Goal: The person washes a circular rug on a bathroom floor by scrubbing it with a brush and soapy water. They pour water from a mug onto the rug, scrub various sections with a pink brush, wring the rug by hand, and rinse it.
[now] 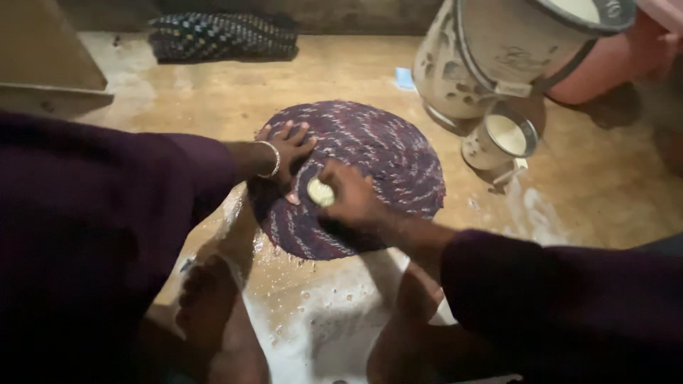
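A round braided mat [384,153] in purple and white lies flat on the wet floor. My left hand [288,153] presses flat on its left edge, fingers spread; a metal bangle sits on that wrist. My right hand [348,195] rests on the mat's near middle, closed around a pale yellow bar of soap [319,192] that touches the mat. Soapy foam shows on the floor below the mat. My bare feet [213,299] stand on either side of the near edge.
A large pale bucket [498,57] stands at the back right with a small mug [501,139] beside it and a pink tub [612,71] behind. A second dark patterned mat [224,35] lies at the back. A block edge [50,71] is at the left.
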